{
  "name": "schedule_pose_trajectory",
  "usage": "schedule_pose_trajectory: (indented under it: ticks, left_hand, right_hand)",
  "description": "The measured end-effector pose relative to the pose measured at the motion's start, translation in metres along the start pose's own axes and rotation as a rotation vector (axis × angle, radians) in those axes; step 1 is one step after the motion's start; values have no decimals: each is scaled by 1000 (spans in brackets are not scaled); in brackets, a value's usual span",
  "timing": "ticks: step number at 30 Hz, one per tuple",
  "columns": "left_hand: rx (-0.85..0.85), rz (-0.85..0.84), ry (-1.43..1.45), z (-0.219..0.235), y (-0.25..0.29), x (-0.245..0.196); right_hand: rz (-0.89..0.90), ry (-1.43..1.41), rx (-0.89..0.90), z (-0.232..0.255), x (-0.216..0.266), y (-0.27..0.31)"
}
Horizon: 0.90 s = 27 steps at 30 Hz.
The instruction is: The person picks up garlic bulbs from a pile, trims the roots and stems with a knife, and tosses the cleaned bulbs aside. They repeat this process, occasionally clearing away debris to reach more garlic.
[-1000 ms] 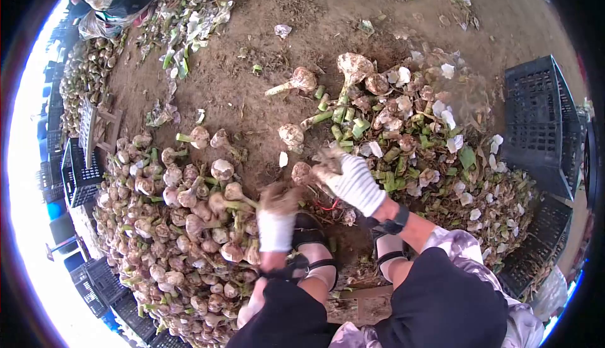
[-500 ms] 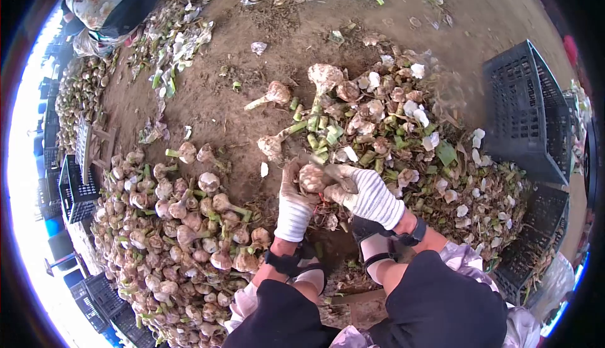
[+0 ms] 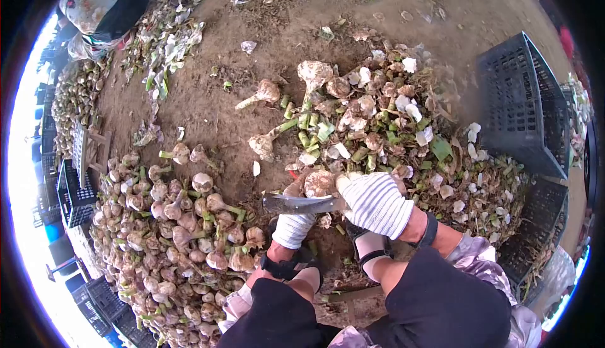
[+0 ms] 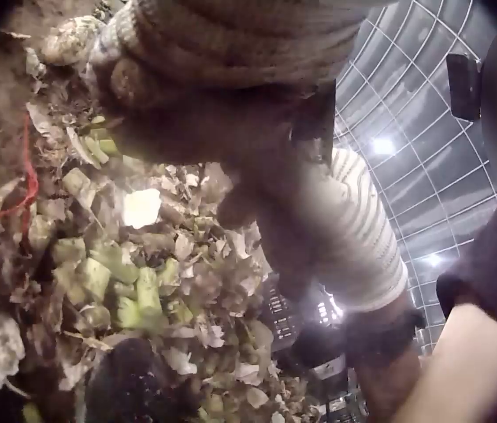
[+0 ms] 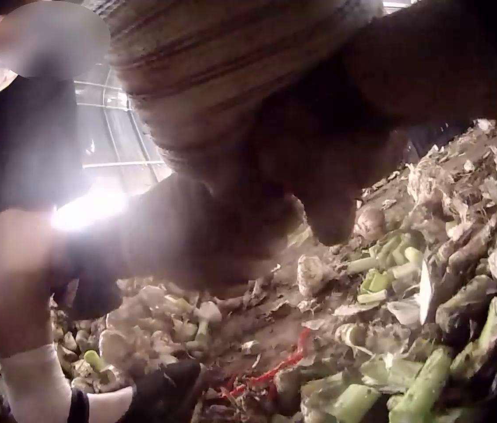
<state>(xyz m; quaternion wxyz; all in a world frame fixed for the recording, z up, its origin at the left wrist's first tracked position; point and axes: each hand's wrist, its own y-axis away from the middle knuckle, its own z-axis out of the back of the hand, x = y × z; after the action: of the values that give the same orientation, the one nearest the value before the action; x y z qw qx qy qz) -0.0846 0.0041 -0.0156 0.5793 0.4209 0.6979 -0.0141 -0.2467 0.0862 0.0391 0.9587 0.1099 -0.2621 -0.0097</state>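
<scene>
In the head view, my gloved left hand (image 3: 294, 221) holds a garlic bulb (image 3: 319, 183) between my feet. My gloved right hand (image 3: 377, 204) grips a knife, its broad blade (image 3: 301, 204) pointing left across the near side of the bulb. The blade partly covers the left fingers. Up close in the left wrist view, the left glove (image 4: 231, 40) fills the top, with the striped right glove (image 4: 363, 231) beyond it. Shadow hides the fingers in the right wrist view, below the striped right glove (image 5: 231, 70).
A large pile of garlic bulbs (image 3: 183, 234) lies left. Cut stems and peelings (image 3: 391, 121) are heaped on the right, near black crates (image 3: 513, 102). Loose bulbs with stems (image 3: 261, 146) lie ahead on the soil. A small wooden stool (image 3: 94, 149) stands far left.
The knife blade has swung into plain view, now lying across the near side of the bulb. The right hand has shifted slightly right and the left hand is lower, still holding the bulb.
</scene>
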Motion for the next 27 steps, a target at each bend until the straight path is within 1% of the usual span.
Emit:
schedule_pose_trajectory:
  ticks: [3, 4, 6, 7, 10, 13, 14, 16, 17, 18, 19, 20, 21, 22, 23, 25, 26, 27]
  left_hand:
    - [161, -34, -236, 0, 4, -11]
    - [213, -72, -44, 8, 5, 5]
    - [181, -143, -432, 15, 8, 17]
    - [187, -92, -371, 16, 10, 23]
    - [161, 54, -171, 2, 17, -8]
    - [235, -113, -412, -6, 19, -20]
    - [234, -8, -338, -17, 22, -36]
    - [188, 18, -344, -14, 20, -21]
    - [163, 32, -354, -14, 21, -22]
    - [178, -68, -610, -12, 27, -31]
    - [138, -13, -537, -15, 31, -52]
    - [122, 24, -341, -16, 44, -65]
    - [101, 52, -140, -15, 53, -71]
    - [-29, 221, 408, -8, 47, -63]
    - [65, -143, -460, -12, 36, -60]
    - [74, -201, -720, -12, 17, -35]
    - [103, -345, -927, -21, 14, -36]
    - [154, -497, -1123, -26, 8, -30]
  right_hand:
    - [46, -17, -145, -10, -6, 4]
    - [14, -54, -163, -9, -8, 6]
    - [13, -56, -165, -12, -21, 8]
    - [16, -49, -167, -15, -24, 10]
    - [18, -56, -135, -18, -31, 11]
    - [32, -105, -142, -14, -34, 17]
    - [38, -117, -168, -16, -34, 20]
    - [46, -116, -219, -20, -34, 25]
    - [51, -121, -249, -22, -33, 26]
    - [38, -132, -265, -24, -36, 29]
    - [-75, -23, -283, -22, -47, 30]
    - [-329, 15, -216, -23, -79, 37]
    - [-442, -127, -369, -31, -112, 55]
    - [-472, -165, -442, -26, -116, 61]
    - [-519, -201, -516, -19, -110, 72]
    - [-438, -447, -433, 3, -58, 52]
    - [-387, -760, -334, -4, -40, 40]
    - [-375, -982, -177, 7, -13, 22]
